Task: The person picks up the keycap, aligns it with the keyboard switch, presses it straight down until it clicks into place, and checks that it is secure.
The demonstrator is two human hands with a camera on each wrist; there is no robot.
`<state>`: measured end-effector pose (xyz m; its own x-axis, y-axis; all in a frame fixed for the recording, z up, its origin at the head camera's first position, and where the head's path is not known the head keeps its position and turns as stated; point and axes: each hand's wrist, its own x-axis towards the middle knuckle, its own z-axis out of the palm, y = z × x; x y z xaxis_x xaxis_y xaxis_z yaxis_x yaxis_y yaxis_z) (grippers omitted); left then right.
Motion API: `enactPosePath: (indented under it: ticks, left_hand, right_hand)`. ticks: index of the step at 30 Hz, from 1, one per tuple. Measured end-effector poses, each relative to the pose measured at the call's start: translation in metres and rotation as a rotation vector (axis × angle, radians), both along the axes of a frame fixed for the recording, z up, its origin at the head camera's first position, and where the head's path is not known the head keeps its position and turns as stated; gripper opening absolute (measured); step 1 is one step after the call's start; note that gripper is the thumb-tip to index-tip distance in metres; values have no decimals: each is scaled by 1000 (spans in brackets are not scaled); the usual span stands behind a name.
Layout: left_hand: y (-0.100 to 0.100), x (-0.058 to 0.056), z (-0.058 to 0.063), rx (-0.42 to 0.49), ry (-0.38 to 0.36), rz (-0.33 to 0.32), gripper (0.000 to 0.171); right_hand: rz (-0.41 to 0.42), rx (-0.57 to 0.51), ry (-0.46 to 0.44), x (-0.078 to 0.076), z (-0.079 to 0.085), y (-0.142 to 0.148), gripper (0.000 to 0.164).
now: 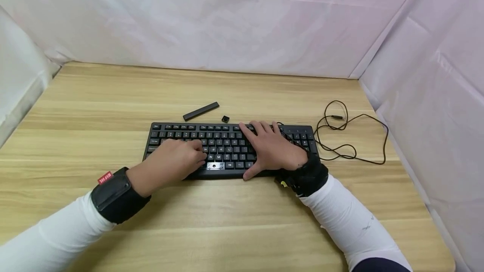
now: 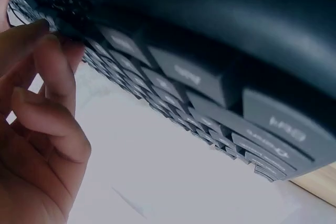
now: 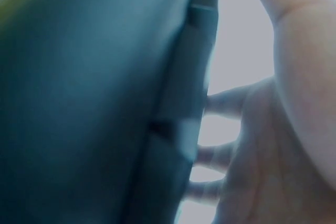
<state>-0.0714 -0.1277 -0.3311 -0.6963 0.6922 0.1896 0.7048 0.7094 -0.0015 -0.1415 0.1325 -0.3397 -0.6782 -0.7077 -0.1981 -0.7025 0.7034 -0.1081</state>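
One right hand, spread and released, across a black keyboard on the table; one left hand, fingers curled, at the lower keys beside a pale uncapped strip, pinching or merely touching impossible to tell. Advisable, by the look of it: press the keyboard steady and work square to each key, without twisting. Behind, a dark bar and small black piece. Hidden: left-hand contact, keys beneath both palms. Badly blurred: right-wrist view.
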Motion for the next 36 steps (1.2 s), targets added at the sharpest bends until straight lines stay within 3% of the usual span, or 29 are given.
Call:
enactPosePath:
  ticks: [3,6,13,17,20,26,30,36]
  left_hand:
    - [0,4,0,-43,68,-24,9]
    - [-1,7,-1,-67,91,-25,8]
    - [3,11,-5,-74,103,-29,10]
    - [4,8,-3,-18,56,15,10]
    - [5,-4,4,38,14,56,10]
    - [5,-38,26,105,-27,127,7]
    - [13,-63,33,97,-100,185,9]
    - [33,-98,30,7,-193,261,14]
  right_hand:
    - [3,-6,8,-1,2,0,134]
    - [6,-2,-5,0,2,0,134]
    - [2,-7,-3,-1,1,1,134]
    - [5,-11,-5,0,-1,2,134]
    - [1,-8,-7,0,-1,2,133]
    - [12,7,-2,-1,3,-2,132]
    - [15,14,10,0,4,-2,132]
    - [-4,12,-9,1,3,0,132]
